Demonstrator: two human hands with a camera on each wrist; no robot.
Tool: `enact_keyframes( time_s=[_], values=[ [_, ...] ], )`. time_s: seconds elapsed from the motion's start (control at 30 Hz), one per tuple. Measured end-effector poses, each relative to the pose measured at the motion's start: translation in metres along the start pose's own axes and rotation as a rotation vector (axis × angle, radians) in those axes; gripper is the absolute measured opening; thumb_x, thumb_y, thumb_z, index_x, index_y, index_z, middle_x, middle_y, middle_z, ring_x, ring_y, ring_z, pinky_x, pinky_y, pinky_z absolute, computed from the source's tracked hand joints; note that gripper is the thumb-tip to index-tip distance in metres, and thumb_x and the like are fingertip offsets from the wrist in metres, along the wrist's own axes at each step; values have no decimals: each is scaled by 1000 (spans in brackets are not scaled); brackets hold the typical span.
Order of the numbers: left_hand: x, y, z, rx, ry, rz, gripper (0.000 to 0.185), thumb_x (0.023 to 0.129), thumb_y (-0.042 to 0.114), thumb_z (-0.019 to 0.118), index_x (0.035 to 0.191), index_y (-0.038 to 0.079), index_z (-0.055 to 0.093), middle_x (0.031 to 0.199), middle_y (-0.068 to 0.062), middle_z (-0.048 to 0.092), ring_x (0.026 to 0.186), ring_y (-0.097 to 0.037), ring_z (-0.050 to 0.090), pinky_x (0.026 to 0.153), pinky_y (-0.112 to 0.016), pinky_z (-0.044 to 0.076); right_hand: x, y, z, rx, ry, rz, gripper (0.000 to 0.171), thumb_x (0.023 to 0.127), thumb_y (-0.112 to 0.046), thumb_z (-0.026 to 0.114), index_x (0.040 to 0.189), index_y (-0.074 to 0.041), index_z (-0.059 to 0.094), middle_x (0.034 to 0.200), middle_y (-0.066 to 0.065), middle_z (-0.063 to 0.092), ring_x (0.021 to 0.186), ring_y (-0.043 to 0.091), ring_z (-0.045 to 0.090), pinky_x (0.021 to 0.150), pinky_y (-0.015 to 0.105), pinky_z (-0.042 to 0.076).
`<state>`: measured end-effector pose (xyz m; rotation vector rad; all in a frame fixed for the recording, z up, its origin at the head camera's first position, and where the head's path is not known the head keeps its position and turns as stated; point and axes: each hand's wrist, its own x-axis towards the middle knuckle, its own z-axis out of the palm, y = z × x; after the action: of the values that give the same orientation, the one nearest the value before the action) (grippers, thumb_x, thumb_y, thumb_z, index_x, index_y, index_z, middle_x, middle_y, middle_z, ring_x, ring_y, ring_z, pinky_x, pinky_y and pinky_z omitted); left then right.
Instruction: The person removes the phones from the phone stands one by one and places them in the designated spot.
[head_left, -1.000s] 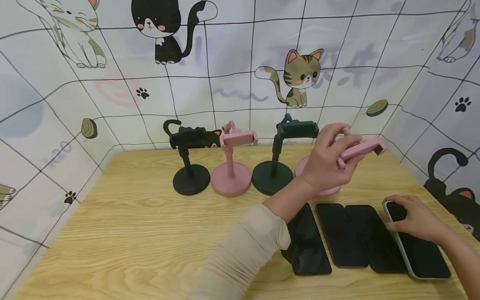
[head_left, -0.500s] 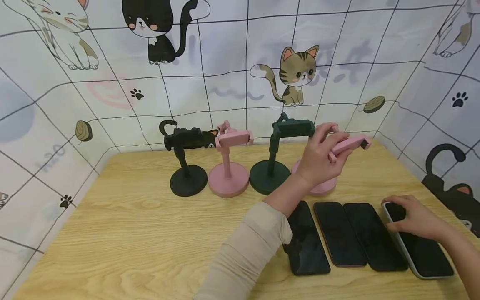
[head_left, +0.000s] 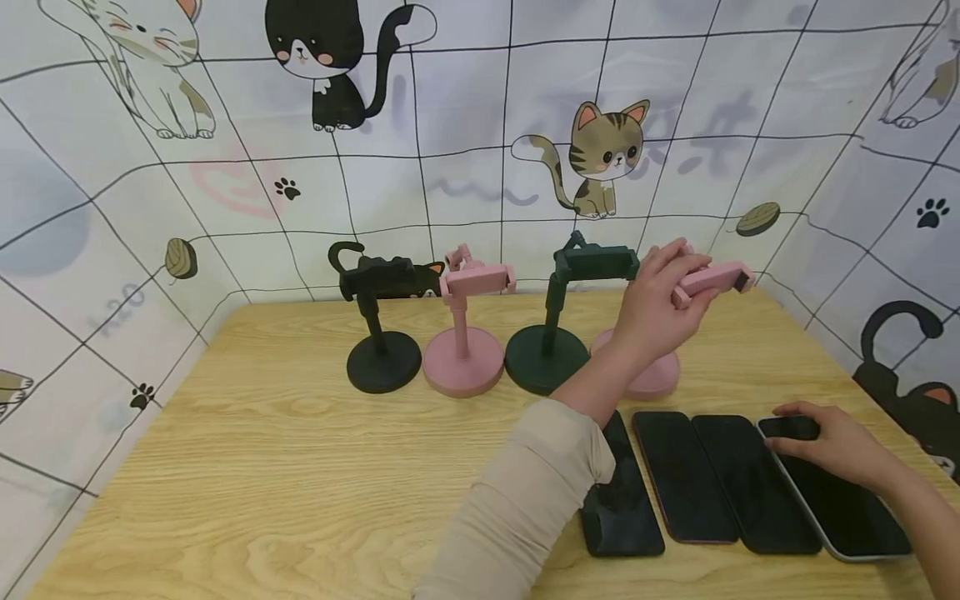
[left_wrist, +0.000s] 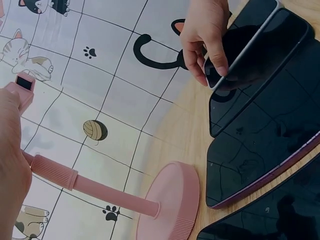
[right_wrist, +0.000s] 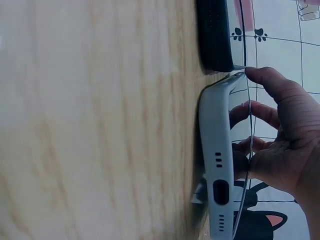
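Note:
My left hand [head_left: 656, 308] grips the clamp head of a pink phone stand [head_left: 654, 379] at the right end of a row of stands; its fingers wrap the pink clamp. In the left wrist view the stand's stem and round base [left_wrist: 172, 205] show below that hand. At the right, my right hand [head_left: 836, 446] holds a light-framed smartphone [head_left: 847, 508] near its top end, thumb on the left edge and fingers bent over the screen side. This phone lies face up beside a black smartphone [head_left: 757, 487]. In the right wrist view, the thumb reaches the light phone's corner [right_wrist: 215, 125].
A black stand [head_left: 382, 362], another pink stand [head_left: 462, 367] and a dark green stand [head_left: 546, 362] stand left of the gripped one. Two more dark smartphones, one with a reddish edge [head_left: 686, 479] and one partly under the left sleeve [head_left: 626, 508], lie on the wooden table [head_left: 300, 475].
My left hand and the pink clamp have shifted slightly left and up. My right hand has slid the light-framed smartphone a little left, closer against the black one. The head view shifts slightly.

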<state>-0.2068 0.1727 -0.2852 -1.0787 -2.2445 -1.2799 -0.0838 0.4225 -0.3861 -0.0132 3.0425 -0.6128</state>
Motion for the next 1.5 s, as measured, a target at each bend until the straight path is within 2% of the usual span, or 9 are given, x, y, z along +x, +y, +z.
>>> enact_keyframes(
  time_s=[0.13,0.3,0.5,0.63,0.9,1.13,1.27,1.4,1.5],
  values=[
    [3,1,2,30,0,11,37,86,27,61,121,17,57,135,2,43,131,-5,24,105,-15,9,2,-2,1,-7,4,-13,51,78,-27,69,108,12,53,107,39,50,97,56,44,72,58,38],
    [5,5,6,41,-18,-16,38,86,29,61,122,20,56,138,5,40,131,-3,21,105,-17,10,4,3,-1,-28,0,-1,52,79,-26,68,108,14,52,107,40,49,97,57,43,70,60,37],
    [6,8,10,-74,-52,-74,39,86,28,60,125,23,54,143,9,32,133,-6,16,105,-25,21,4,11,0,-76,13,17,51,80,-31,65,107,11,54,107,39,49,95,56,43,61,63,30],
    [6,9,12,-146,-60,-100,40,86,27,60,126,24,53,144,12,28,133,-7,16,103,-28,26,4,15,1,-78,21,8,50,80,-31,65,107,10,54,107,39,49,95,56,43,60,60,29],
    [4,9,21,-241,-38,-155,42,85,27,63,125,27,54,143,18,25,133,-6,14,103,-32,26,3,19,1,-98,11,13,49,80,-31,65,106,10,55,106,38,50,95,55,44,60,60,31],
    [4,9,23,-326,-15,-170,43,82,20,66,124,26,56,141,20,29,131,-3,19,96,-17,32,4,20,1,-99,-12,26,50,82,-32,63,107,11,53,107,39,49,96,55,43,60,60,31],
    [3,6,23,-438,-15,-207,48,78,14,70,124,23,57,139,22,31,131,-1,21,88,-9,35,7,19,0,-109,-20,26,51,82,-33,63,107,11,54,105,38,50,95,56,44,60,61,32],
    [-1,0,24,-711,-3,-266,56,75,-2,70,125,17,56,135,21,39,126,4,28,84,-10,39,11,18,-2,-128,-47,29,52,81,-34,64,106,12,54,102,38,52,93,55,47,60,60,35],
    [-7,-5,24,-708,-2,-325,57,76,0,69,126,20,54,127,17,49,115,5,43,82,-12,42,13,16,-4,-150,-75,29,51,80,-31,65,103,13,54,98,38,53,89,53,50,61,58,38]
  ],
)
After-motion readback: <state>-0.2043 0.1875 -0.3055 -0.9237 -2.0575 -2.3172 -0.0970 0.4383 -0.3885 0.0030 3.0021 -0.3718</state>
